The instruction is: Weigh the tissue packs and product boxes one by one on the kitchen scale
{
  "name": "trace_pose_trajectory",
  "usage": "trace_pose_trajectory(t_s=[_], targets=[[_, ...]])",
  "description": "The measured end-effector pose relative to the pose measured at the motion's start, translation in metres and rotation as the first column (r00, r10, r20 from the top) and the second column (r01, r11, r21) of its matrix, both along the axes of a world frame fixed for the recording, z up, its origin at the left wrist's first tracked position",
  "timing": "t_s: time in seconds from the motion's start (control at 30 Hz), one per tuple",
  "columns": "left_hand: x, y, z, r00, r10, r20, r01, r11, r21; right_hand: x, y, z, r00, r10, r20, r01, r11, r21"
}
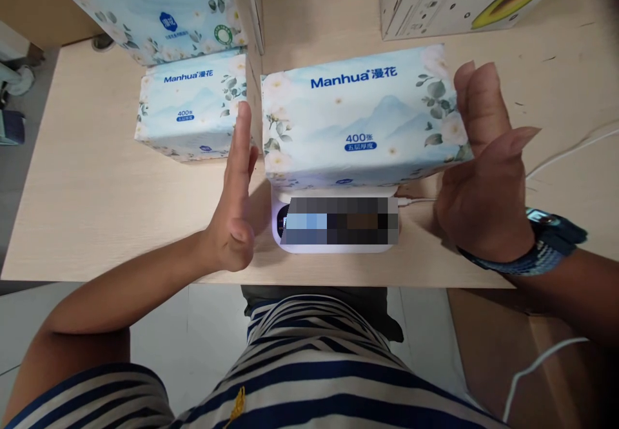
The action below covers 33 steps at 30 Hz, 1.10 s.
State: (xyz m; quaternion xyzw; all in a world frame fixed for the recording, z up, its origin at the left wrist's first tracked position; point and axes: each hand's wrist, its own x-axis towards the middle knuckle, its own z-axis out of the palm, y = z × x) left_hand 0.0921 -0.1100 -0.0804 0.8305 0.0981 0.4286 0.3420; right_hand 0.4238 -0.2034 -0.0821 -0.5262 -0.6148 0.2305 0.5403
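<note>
A light-blue pack of Manhua tissues (pixel 358 113) with a flower print rests on a white device, which looks like a small scale (pixel 333 248). The blurred front panel hides most of its display. My left hand (pixel 236 203) stands upright off the pack's left end, fingers stretched out and holding nothing. At the opposite end is my right hand (pixel 488 177), its fingers straight and thumb apart. Those fingers are at the pack's right edge; whether they touch it I cannot tell. A second tissue pack (pixel 193 103) lies just beyond my left fingertips.
Another tissue pack (pixel 159 9) stands behind the second one, at the back left. A white box with an avocado picture (pixel 449 3) occupies the back right. From the scale's right side a white cable (pixel 416 201) runs across the wooden table (pixel 120 203).
</note>
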Motion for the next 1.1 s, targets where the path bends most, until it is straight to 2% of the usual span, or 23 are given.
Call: trace_pose_trajectory(t_s=[0.1,0.27,0.4,0.53,0.93,1.1], targets=[[0.000,0.005,-0.004,0.999,-0.028,0.018,0.028,0.999,0.026,0.001,0.000,-0.002,0.998,0.047,-0.047,-0.045,0.998,0.046],[0.002,0.009,-0.007,0.999,-0.011,0.045,0.007,0.997,0.074,0.004,0.002,-0.006,0.999,0.033,-0.036,-0.031,0.999,0.045],[0.001,0.006,-0.005,0.999,0.021,0.035,-0.022,0.999,0.036,0.002,0.000,-0.004,0.997,0.041,-0.067,-0.039,0.999,0.021],[0.000,0.001,0.001,1.000,0.004,-0.008,-0.004,1.000,-0.026,0.000,-0.001,-0.002,0.997,0.035,-0.062,-0.035,0.999,-0.006],[0.000,-0.006,0.012,0.999,-0.022,-0.033,0.020,0.998,-0.051,0.000,0.000,-0.003,0.996,0.033,-0.082,-0.035,0.999,-0.027],[-0.003,-0.001,0.010,1.000,-0.022,-0.016,0.021,0.998,-0.051,0.000,-0.001,-0.004,0.996,0.014,-0.089,-0.018,0.999,-0.044]])
